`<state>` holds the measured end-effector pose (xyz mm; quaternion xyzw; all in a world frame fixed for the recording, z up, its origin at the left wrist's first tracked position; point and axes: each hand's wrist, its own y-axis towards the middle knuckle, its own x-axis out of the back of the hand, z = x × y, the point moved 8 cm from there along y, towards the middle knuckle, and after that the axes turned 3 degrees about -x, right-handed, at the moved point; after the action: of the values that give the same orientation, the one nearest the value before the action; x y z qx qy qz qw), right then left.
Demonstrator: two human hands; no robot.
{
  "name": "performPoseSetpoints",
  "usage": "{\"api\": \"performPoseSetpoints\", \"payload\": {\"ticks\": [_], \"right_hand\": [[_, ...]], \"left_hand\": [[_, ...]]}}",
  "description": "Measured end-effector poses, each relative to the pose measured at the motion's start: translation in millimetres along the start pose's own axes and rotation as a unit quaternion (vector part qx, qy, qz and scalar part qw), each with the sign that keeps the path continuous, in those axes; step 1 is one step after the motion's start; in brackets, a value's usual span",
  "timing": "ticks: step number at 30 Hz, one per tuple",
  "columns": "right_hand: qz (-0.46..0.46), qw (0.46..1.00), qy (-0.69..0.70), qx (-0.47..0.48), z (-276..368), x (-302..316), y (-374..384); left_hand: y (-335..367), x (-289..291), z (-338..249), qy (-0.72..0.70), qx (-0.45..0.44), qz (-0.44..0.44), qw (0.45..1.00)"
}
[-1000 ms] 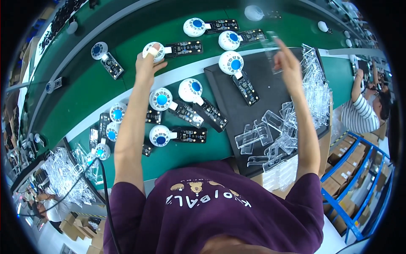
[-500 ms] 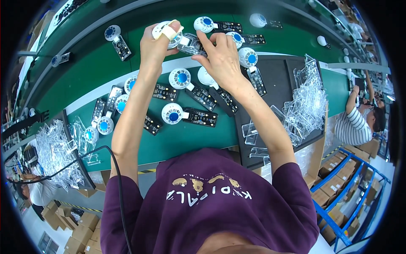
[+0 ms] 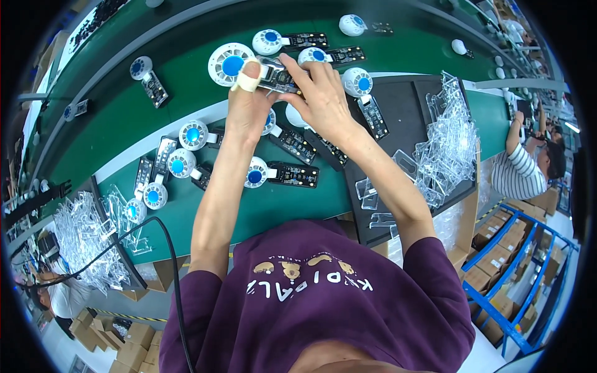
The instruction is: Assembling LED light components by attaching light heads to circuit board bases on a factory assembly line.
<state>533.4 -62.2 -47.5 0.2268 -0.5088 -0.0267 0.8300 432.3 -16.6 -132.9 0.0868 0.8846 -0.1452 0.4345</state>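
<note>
Over the edge of the green belt, both my hands hold one device, a white round disc with a blue centre [image 3: 232, 65] joined to a black circuit board [image 3: 281, 78]. My left hand [image 3: 247, 112], its thumb wrapped in a pale band, grips the device where disc and board meet. At the board's other end, the thumb and fingers of my right hand [image 3: 324, 96] close on it. A clear plastic piece appears to sit around the board; its exact fit is hard to see. Beneath my hands lie similar devices [image 3: 295, 144], some partly hidden by my wrists.
More disc-and-board units stand on the belt [image 3: 186, 56] and the near green table [image 3: 273, 211]. Clear plastic brackets are heaped on a black tray [image 3: 444, 155] at right and another pile [image 3: 87, 239] at left. A black cable [image 3: 169, 248] crosses my left side. Another person [image 3: 522, 168] sits far right.
My left hand has shifted from the disc's edge to the joint beside the board, moving right and nearer. The disc now shows its blue centre. Units on the belt have slid left.
</note>
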Motion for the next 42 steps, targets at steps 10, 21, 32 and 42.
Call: {"api": "performPoseSetpoints", "payload": {"ticks": [10, 21, 32, 42], "right_hand": [[-0.184, 0.796, 0.393, -0.422, -86, -35, -30], [-0.091, 0.991, -0.053, -0.082, -110, 47, -2], [0.268, 0.769, -0.436, -0.384, -370, 110, -174], [0.032, 0.875, 0.236, -0.422, -215, 63, -73]], "left_hand": [[-2, -28, -12, 0.146, -0.105, -0.065, 0.982], [38, 6, -64, 0.284, -0.124, -0.074, 0.948], [83, 154, -193, 0.89, -0.167, -0.279, 0.321], [102, 138, -58, 0.314, -0.07, -0.197, 0.926]]}}
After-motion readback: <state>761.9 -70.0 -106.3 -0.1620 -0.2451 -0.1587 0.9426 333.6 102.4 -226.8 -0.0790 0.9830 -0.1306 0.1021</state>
